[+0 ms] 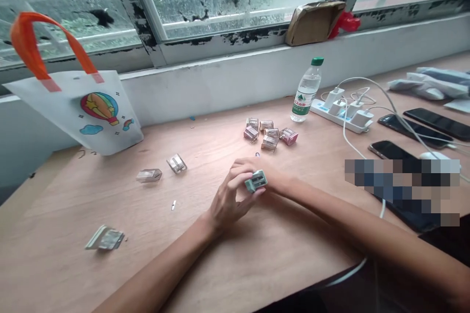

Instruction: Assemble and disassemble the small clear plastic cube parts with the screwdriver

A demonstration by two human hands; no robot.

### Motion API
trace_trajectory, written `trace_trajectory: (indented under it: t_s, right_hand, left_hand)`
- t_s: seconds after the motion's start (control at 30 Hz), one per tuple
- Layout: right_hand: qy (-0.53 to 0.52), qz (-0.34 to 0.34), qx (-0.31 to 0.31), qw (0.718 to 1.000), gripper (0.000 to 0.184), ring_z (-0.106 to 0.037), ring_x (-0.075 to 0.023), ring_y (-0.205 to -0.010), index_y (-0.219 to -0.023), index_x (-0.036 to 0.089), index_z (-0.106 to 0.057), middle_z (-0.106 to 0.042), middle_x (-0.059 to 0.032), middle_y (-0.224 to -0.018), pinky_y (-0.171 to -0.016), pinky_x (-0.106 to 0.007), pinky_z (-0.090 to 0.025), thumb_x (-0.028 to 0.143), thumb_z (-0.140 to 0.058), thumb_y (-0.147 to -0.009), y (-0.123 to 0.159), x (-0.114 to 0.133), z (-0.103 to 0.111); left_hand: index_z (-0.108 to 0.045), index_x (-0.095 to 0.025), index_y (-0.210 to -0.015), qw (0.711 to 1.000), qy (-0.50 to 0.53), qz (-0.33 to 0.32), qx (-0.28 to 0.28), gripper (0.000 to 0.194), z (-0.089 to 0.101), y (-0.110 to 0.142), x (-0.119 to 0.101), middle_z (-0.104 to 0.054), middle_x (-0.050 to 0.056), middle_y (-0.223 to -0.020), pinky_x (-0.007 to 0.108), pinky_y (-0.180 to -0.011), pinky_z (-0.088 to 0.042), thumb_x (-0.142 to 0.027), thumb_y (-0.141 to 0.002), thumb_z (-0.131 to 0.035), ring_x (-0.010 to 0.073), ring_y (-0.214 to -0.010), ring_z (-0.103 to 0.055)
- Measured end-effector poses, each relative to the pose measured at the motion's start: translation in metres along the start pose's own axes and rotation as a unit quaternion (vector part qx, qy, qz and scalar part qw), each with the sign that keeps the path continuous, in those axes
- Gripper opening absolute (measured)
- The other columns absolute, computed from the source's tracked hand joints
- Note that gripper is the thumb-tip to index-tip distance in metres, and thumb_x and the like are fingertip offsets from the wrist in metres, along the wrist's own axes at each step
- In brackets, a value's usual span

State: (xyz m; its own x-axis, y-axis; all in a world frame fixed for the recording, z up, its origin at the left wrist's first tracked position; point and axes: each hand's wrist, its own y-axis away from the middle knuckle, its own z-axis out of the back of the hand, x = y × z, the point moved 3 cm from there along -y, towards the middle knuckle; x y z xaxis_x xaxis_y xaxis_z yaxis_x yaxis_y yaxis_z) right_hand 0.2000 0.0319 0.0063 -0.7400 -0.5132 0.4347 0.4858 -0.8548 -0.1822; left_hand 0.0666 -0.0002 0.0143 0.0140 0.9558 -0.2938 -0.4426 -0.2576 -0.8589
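Green-grey plastic block (256, 181), small, lies between the two hands at centre of desk, above the fingertips of the left hand (229, 200). Left hand half closed, fingers curled, tips against the block's underside; it has hold of the block. Right hand (279, 181) comes in from 3 o'clock, palm down, fingers reaching across to touch the block's right end; whether it grips cannot be told. Hands overlap. Left forearm runs to 7 o'clock, right forearm to 4 o'clock, both low over the wooden desk (205, 149).

At 12 to 1 o'clock, near: cluster of small pink-and-clear plastic pieces (270, 134). At 9 o'clock: two clear plastic pieces (149, 175) (176, 163), apart from each other. At 8 o'clock: tiny metal sliver (173, 205); farther out, a flat clear piece (105, 238).

Further out: water bottle (306, 90) at 1 o'clock; power strip (340, 112) with white chargers at 2 o'clock; smartphones (414, 127) at 2 to 3 o'clock; pixelated patch (402, 188) at 3 o'clock hides what lies there. White tote bag (73, 112) with orange handles at 10 o'clock, leaning on the window sill. Brown parcel (315, 22) sits on the sill at 12 to 1 o'clock.
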Motion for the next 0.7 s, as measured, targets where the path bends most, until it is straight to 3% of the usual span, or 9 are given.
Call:
trace_trajectory:
  t_s: [0.13, 0.23, 0.3, 0.37, 0.47, 0.57, 0.63, 0.7]
  right_hand:
    - [-0.078, -0.045, -0.079, 0.993, 0.012, -0.061, -0.0141, -0.07, -0.087, 0.016, -0.071, -0.072, -0.0035, -0.081, -0.063, -0.025, -0.041, 0.011, -0.06, -0.09, 0.022, -0.017, 0.031]
    - [-0.128, -0.058, -0.134, 0.981, 0.013, -0.062, -0.0148, -0.071, -0.09, 0.018, -0.072, -0.073, -0.0036, -0.084, -0.064, -0.026, -0.045, 0.023, -0.061, -0.094, 0.044, -0.016, 0.05]
    - [-0.124, -0.085, -0.157, 0.976, 0.018, -0.061, -0.0151, -0.069, -0.091, 0.02, -0.073, -0.072, -0.0039, -0.084, -0.062, -0.027, -0.046, 0.032, -0.061, -0.096, 0.069, -0.015, 0.058]
    - [-0.111, -0.158, -0.186, 0.963, 0.024, -0.058, -0.0152, -0.064, -0.092, 0.022, -0.074, -0.07, -0.0035, -0.079, -0.059, -0.028, -0.046, 0.042, -0.062, -0.095, 0.108, -0.02, 0.061]
    - [-0.134, -0.283, -0.249, 0.916, 0.031, -0.059, -0.017, -0.064, -0.091, 0.024, -0.075, -0.068, -0.0047, -0.078, -0.058, -0.029, -0.046, 0.054, -0.07, -0.086, 0.184, -0.033, 0.054]
    - [-0.227, -0.374, -0.353, 0.827, 0.034, -0.059, -0.0171, -0.067, -0.093, 0.024, -0.074, -0.07, -0.0075, -0.09, -0.056, -0.029, -0.048, 0.054, -0.079, -0.078, 0.251, -0.048, 0.04]
    - [-0.289, -0.396, -0.379, 0.785, 0.035, -0.054, -0.0144, -0.061, -0.092, 0.023, -0.072, -0.068, -0.0067, -0.087, -0.049, -0.026, -0.043, 0.052, -0.081, -0.075, 0.269, -0.054, 0.031]
    - [-0.325, -0.396, -0.361, 0.779, 0.035, -0.052, -0.0121, -0.059, -0.092, 0.021, -0.072, -0.067, -0.0049, -0.083, -0.048, -0.025, -0.041, 0.05, -0.082, -0.075, 0.262, -0.055, 0.024]
  left_hand:
    - [-0.046, -0.021, -0.134, 0.998, -0.003, 0.063, -0.021, 0.06, 0.006, -0.001, 0.015, -0.064, 0.011, -0.118, 0.039, -0.089, -0.058, -0.014, -0.084, -0.077, 0.0217, -0.109, -0.065]
    - [-0.049, -0.021, -0.13, 0.993, -0.009, 0.115, -0.031, 0.056, 0.012, 0.002, 0.023, -0.064, 0.009, -0.114, 0.035, -0.083, -0.057, -0.019, -0.083, -0.079, 0.0203, -0.106, -0.064]
    - [-0.049, -0.021, -0.13, 0.99, -0.007, 0.133, -0.037, 0.057, 0.015, 0.005, 0.027, -0.064, 0.008, -0.114, 0.033, -0.081, -0.056, -0.022, -0.083, -0.08, 0.0197, -0.104, -0.064]
    - [-0.048, -0.021, -0.131, 0.989, -0.003, 0.145, -0.042, 0.057, 0.015, 0.007, 0.029, -0.064, 0.008, -0.115, 0.033, -0.081, -0.056, -0.025, -0.083, -0.08, 0.0194, -0.103, -0.064]
    - [-0.049, -0.022, -0.13, 0.985, 0.002, 0.164, -0.047, 0.055, 0.014, 0.009, 0.033, -0.064, 0.008, -0.115, 0.033, -0.081, -0.057, -0.027, -0.085, -0.079, 0.0185, -0.101, -0.065]
    - [-0.049, -0.022, -0.13, 0.984, 0.012, 0.17, -0.046, 0.054, 0.012, 0.009, 0.034, -0.064, 0.008, -0.115, 0.033, -0.081, -0.057, -0.027, -0.085, -0.078, 0.0184, -0.1, -0.065]
    - [-0.048, -0.022, -0.129, 0.985, 0.02, 0.169, -0.035, 0.053, 0.011, 0.008, 0.034, -0.063, 0.008, -0.115, 0.033, -0.081, -0.057, -0.028, -0.086, -0.078, 0.0187, -0.101, -0.064]
    - [-0.049, -0.022, -0.129, 0.985, 0.023, 0.172, -0.018, 0.051, 0.01, 0.007, 0.033, -0.063, 0.008, -0.115, 0.033, -0.081, -0.058, -0.027, -0.086, -0.077, 0.0182, -0.1, -0.064]
